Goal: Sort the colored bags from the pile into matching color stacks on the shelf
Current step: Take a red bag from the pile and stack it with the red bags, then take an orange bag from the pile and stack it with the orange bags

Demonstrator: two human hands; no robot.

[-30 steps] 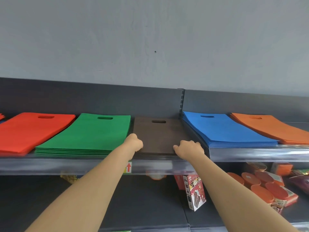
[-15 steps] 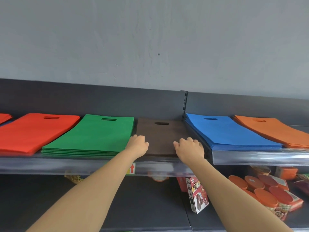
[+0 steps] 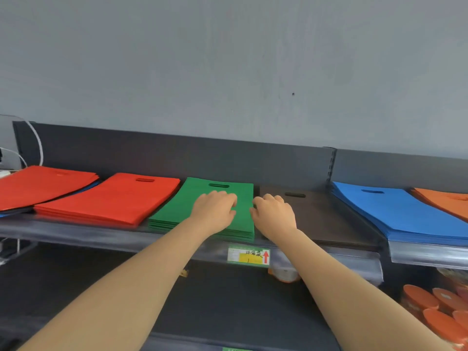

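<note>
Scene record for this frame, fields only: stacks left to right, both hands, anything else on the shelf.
stacks, left to right: mixed pile, red stack, green stack, brown stack, blue stack, orange stack
mixed pile: red on top, blue and dark layers below
left hand: rests on green stack, fingers loosely bent
right hand: at green stack's right edge, beside brown stack; grip unclear
shelf: price label on front rail, below the hands
below, right: orange-lidded tubs

One head-worn camera faces forward, close to the shelf (image 3: 101, 238), level with its top. The grey wall (image 3: 228, 59) fills the view's upper part.
</note>
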